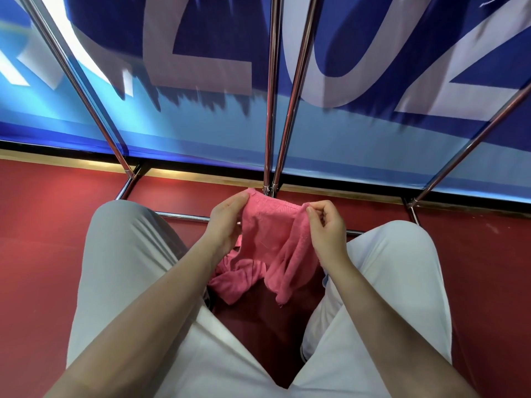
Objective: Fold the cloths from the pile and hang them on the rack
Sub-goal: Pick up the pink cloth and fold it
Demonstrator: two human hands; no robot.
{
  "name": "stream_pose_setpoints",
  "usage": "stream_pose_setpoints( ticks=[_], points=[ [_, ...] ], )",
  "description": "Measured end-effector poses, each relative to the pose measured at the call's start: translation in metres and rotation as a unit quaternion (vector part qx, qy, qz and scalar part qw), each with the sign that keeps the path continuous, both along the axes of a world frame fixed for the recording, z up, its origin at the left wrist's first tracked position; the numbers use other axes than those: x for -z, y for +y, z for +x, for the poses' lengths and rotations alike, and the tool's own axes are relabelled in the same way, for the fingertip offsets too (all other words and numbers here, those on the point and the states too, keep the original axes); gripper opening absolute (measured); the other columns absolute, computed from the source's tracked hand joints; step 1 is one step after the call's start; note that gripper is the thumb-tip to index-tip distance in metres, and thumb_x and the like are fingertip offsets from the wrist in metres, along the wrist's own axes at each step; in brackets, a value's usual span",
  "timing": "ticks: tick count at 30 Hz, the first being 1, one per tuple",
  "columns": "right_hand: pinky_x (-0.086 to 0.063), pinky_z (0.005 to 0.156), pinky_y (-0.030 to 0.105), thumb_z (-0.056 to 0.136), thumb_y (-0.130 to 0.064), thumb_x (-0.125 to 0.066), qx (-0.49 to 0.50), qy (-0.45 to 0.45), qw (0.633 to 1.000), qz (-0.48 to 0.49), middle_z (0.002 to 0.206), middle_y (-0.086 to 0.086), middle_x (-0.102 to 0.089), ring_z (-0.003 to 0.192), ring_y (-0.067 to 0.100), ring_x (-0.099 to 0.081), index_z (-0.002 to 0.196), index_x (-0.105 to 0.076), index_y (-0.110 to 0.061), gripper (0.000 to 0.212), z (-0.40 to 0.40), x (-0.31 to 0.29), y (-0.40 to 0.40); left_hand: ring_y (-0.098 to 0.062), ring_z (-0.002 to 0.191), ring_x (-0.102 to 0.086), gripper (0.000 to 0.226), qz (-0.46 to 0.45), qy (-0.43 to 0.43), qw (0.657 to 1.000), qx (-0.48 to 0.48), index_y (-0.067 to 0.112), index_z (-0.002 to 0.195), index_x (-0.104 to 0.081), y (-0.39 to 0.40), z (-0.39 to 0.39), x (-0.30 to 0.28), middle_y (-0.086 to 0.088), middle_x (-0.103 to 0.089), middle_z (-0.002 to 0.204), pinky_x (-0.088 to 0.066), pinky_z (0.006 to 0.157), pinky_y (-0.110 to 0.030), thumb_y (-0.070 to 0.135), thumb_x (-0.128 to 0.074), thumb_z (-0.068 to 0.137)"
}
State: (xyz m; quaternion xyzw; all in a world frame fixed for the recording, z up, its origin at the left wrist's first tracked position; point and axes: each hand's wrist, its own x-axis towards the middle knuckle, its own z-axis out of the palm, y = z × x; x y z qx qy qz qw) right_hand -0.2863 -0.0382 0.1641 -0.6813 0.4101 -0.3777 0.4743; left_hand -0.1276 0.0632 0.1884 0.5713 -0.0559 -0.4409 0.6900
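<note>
A pink cloth (270, 237) hangs between my two hands, low in front of me and above the red floor. My left hand (227, 222) pinches its top left corner. My right hand (326, 228) pinches the top right edge between thumb and fingers. The cloth's lower part droops crumpled between my knees. The metal rack (271, 110) rises straight ahead, with its chrome uprights and its base bars running across the floor just beyond my hands. No pile of cloths shows.
My knees in light grey trousers (120, 254) frame the cloth on both sides. A blue banner (201, 53) with large pale letters covers the wall behind the rack. Slanted rack poles (83, 90) stand to the left and right. Red floor (474, 254) spreads on either side.
</note>
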Motion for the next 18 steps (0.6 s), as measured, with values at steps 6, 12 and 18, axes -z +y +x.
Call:
stream_pose_setpoints(
  ticks=[6, 12, 18],
  points=[
    [-0.045, 0.068, 0.019, 0.093, -0.012, -0.058, 0.017, -0.01, 0.999, 0.025, 0.082, -0.001, -0.063, 0.073, 0.005, -0.054, 0.088, -0.064, -0.013, 0.008, 0.003, 0.001, -0.005, -0.002, 0.048, -0.052, 0.016, -0.009, -0.018, 1.0, -0.002, 0.015, 0.102, -0.068, -0.006, -0.01, -0.005, 0.012, -0.058, 0.051, -0.041, 0.046, -0.014, 0.02, -0.054, 0.098],
    [-0.048, 0.074, 0.017, 0.09, -0.01, -0.062, 0.009, -0.031, 0.999, 0.018, 0.084, -0.007, -0.069, 0.078, 0.002, -0.06, 0.088, -0.07, -0.015, 0.009, 0.003, -0.005, -0.008, -0.01, 0.06, -0.059, 0.021, 0.002, -0.009, 0.999, -0.041, 0.005, 0.104, -0.069, -0.016, -0.012, -0.007, -0.002, -0.066, 0.071, -0.048, 0.051, -0.018, 0.015, -0.052, 0.098],
    [-0.05, 0.074, 0.021, 0.089, -0.018, -0.064, 0.036, 0.026, 0.998, -0.05, 0.09, -0.009, -0.07, 0.081, 0.005, -0.063, 0.092, -0.073, -0.021, 0.01, 0.001, 0.0, -0.009, -0.014, 0.071, -0.059, 0.018, 0.015, -0.022, 0.995, -0.098, 0.014, 0.086, -0.069, -0.025, -0.009, -0.002, -0.004, -0.067, 0.079, -0.052, 0.073, -0.029, 0.015, -0.055, 0.098]
  ],
)
